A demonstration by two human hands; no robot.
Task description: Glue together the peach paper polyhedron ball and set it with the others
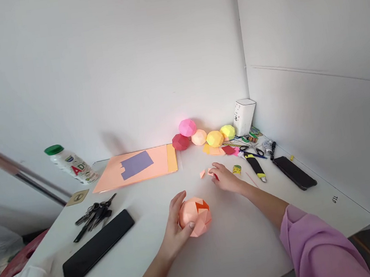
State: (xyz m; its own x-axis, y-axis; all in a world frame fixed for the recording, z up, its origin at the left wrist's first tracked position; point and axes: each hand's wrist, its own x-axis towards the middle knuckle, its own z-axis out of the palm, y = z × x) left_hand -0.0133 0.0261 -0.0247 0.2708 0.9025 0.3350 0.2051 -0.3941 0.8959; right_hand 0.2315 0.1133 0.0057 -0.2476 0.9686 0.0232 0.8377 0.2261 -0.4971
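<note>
My left hand (176, 230) is wrapped round the side of a peach faceted paper ball (195, 214), which has a jagged opening in its upper right, darker orange inside. Farther back on the white table, my right hand (224, 177) reaches down with its fingers pinched at a small peach paper piece (210, 171). Just left of it lies another small peach paper piece (202, 173). A small yellow-green container (237, 170) stands right of my right hand. Part of the pinch is hidden, and a red spot shows near the fingers.
Finished-looking paper balls (199, 137) stand along the wall. A black-and-yellow utility knife (255, 167), scissors (259, 151) and a phone (295, 172) lie at right. Paper sheets (160, 160), a bottle (72, 164), keys (96, 216) and a long black object (99, 249) are at left.
</note>
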